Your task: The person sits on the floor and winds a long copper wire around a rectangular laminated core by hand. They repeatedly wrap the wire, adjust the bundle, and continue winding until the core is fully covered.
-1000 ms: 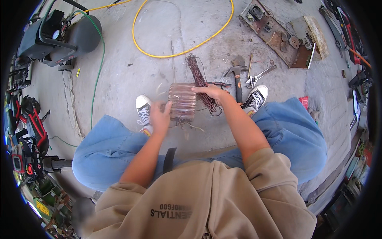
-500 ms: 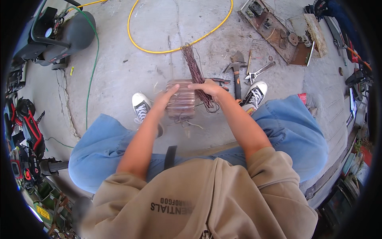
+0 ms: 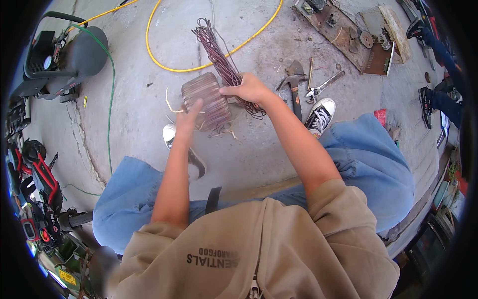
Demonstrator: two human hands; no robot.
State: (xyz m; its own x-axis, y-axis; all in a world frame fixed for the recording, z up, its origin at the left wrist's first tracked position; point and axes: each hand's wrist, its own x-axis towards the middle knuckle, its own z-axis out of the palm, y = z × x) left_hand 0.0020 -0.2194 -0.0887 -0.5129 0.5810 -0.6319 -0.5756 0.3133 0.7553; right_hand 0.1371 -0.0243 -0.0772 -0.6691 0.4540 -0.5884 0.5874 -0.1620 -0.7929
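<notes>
My left hand [image 3: 189,114], slightly blurred, grips the lower left side of a copper-coloured ridged block, apparently wound coils [image 3: 204,94], with pale loose leads hanging from it. Closed around a long bundle of dark red and black wire [image 3: 219,57] is my right hand [image 3: 246,89], its thumb resting on the block's right side. The block is tilted and motion-blurred. To the right of my hands lie a hammer [image 3: 294,92], an adjustable wrench [image 3: 323,84] and a thin rod [image 3: 310,74] on the concrete floor [image 3: 134,114].
A black air compressor [image 3: 89,50] is at upper left with green and yellow hoses [image 3: 174,67]. A rusty metal panel with parts [image 3: 338,30] lies upper right. Another person's legs [image 3: 443,104] are at the right edge. Red-and-black machinery [image 3: 40,179] crowds the left.
Both hands have moved forward and left with the block, which has tilted, and the wire bundle has shifted the same way. Another person's legs have come into view at the right.
</notes>
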